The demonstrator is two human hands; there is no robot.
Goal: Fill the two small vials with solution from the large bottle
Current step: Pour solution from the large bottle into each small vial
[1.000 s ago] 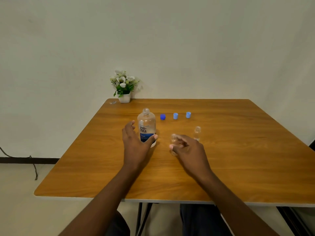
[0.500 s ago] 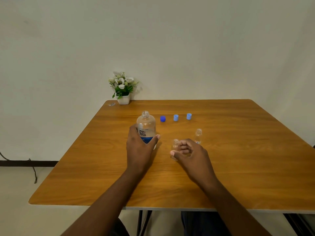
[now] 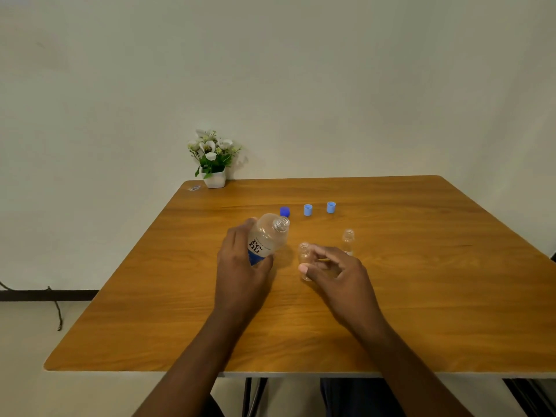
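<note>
Large bottle point(image 3: 266, 239), uncapped, tilted, in left hand point(image 3: 240, 266) grip; clear vial point(image 3: 304, 251) in right hand point(image 3: 337, 272) grip.

Caps point(image 3: 307, 210) blue; table point(image 3: 421, 296) wood-grain orange-brown; flowers point(image 3: 210, 149) white.

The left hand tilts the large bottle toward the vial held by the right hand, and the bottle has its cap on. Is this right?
Not quite. The head view shows the large bottle uncapped, its neck open; a dark blue cap sits on the table behind it. The left hand does tilt it toward the vial in the right hand.
</note>
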